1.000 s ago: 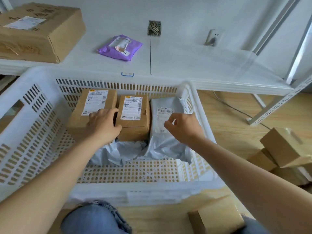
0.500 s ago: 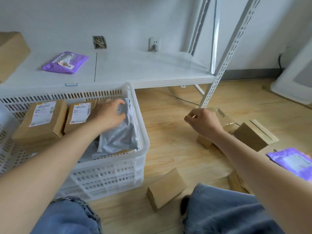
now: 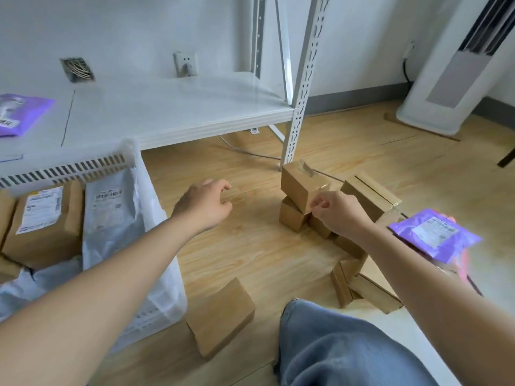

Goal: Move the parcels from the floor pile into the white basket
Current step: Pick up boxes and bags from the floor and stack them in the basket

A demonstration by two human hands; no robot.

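Right hand (image 3: pixel 338 213) fingers curled, touching top box (image 3: pixel 302 185) mid-frame, grip unclear; left hand (image 3: pixel 204 204) relaxed, empty, beside basket (image 3: pixel 164 274).

one head-worn view – looks forward and down, close over both forearms, floor (image 3: pixel 250 246) just beyond the fingers (image 3: pixel 223 186).

The right hand (image 3: pixel 338 213) touches the near lower corner of the top cardboard box (image 3: pixel 302 185) on the floor pile (image 3: pixel 359 240), fingers curled at its edge. The left hand (image 3: pixel 204 206) hovers over the wooden floor (image 3: pixel 250 246), loosely curled and holding nothing, beside the white basket (image 3: pixel 164 288) with its parcels (image 3: pixel 44 218).
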